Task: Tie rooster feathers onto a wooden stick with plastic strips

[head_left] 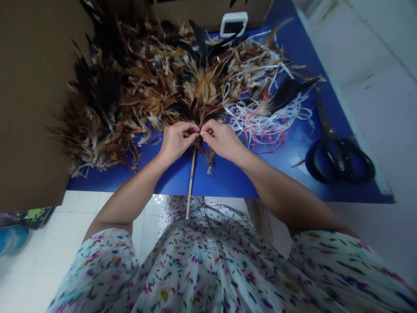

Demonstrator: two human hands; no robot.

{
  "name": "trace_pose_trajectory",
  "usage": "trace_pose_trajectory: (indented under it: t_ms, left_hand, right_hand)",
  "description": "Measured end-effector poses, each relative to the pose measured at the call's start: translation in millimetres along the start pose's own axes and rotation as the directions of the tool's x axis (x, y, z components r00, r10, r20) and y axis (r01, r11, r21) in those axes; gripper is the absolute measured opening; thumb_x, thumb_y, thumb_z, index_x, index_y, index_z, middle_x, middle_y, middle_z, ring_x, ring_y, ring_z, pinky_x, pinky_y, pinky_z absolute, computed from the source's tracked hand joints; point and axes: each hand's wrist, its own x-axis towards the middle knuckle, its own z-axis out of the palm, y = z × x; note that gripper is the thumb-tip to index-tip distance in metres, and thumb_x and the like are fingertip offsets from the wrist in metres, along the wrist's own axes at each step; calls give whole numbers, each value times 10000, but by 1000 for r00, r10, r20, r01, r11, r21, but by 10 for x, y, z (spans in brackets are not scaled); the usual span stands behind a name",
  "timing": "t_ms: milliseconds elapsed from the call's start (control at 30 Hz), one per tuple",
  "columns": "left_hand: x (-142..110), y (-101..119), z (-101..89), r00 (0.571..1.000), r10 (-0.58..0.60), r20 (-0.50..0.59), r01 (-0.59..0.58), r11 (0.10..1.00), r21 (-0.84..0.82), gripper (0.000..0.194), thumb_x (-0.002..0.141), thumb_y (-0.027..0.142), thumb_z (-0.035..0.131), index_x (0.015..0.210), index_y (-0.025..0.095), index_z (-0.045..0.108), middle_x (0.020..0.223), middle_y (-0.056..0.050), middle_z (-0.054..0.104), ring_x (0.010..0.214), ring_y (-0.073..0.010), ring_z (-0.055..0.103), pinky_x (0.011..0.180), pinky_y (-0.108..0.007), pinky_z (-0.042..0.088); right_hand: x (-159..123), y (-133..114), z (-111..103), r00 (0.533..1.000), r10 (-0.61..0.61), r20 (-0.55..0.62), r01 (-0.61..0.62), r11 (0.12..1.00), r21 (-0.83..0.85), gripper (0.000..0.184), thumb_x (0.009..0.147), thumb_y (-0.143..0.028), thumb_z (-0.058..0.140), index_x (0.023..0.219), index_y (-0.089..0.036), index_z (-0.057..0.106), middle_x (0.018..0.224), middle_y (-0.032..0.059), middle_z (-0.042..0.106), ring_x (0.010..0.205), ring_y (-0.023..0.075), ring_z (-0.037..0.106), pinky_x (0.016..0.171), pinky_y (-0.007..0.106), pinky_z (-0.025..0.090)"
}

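My left hand (177, 138) and my right hand (223, 138) meet at the table's front middle, thumbs and fingertips pinched almost against each other. Just below the fingertips, a thin wooden stick (191, 182) points toward me past the table edge, its upper end wrapped in brown feathers. A thin red string (212, 112) runs from the pile on the right to my right fingertips. What my left fingertips pinch is too small to make out. Beyond both hands spread brown and black feathers (202, 87).
Scissors with black handles (340, 161) lie on the blue table (224, 182) at right. White ribbon (260, 115) tangles with red string near my right hand. A white square device (233, 24) stands at the back. Cardboard (29, 104) borders the left side.
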Motion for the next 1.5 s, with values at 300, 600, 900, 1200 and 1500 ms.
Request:
trace_pose_trajectory:
  t_ms: [300, 600, 900, 1200, 1500]
  left_hand:
    - [-10, -1, -17, 999, -44, -12, 43, 999, -8, 116, 755, 125, 682, 831, 165, 759, 781, -27, 735, 719, -126, 683, 678, -230, 548]
    - [-19, 0, -27, 995, -95, 0, 95, 995, -25, 81, 757, 169, 700, 811, 174, 760, 785, -43, 736, 731, -143, 691, 669, -242, 565]
    - [-20, -70, -51, 993, -116, 19, 116, 993, -6, 92, 772, 254, 721, 817, 175, 732, 758, -32, 709, 670, -136, 672, 594, -223, 534]
    - [13, 12, -66, 972, -197, 128, 219, 959, -182, 303, 757, 460, 769, 756, 186, 641, 588, 33, 614, 482, -90, 579, 504, -205, 485]
    - [-1, -4, -55, 972, -187, 144, 216, 950, -225, 356, 731, 506, 786, 761, 187, 631, 613, 39, 612, 498, -90, 579, 523, -215, 490]
  right_hand:
    - [-12, -50, 50, 997, -25, -66, 25, 1000, -3, 115, 891, -196, 550, 869, -182, 662, 811, 30, 697, 721, 152, 606, 726, 290, 436]
    - [-45, -138, 31, 996, -86, -15, 82, 982, -172, 164, 938, -163, 482, 963, -137, 642, 956, 111, 714, 861, 202, 644, 780, 307, 435]
    - [-41, -162, 25, 986, -161, 49, 168, 947, -273, 235, 970, -201, 427, 1035, -108, 633, 1022, 154, 697, 873, 233, 631, 751, 330, 412]
    - [63, 40, -61, 959, -273, -81, 275, 961, 18, 282, 868, -100, 479, 1043, -196, 677, 1016, 57, 644, 894, 180, 577, 797, 299, 397]
    - [73, 15, -3, 965, -262, -32, 255, 958, -130, 294, 875, -122, 483, 1049, -194, 709, 1047, 69, 618, 890, 189, 561, 748, 308, 380]
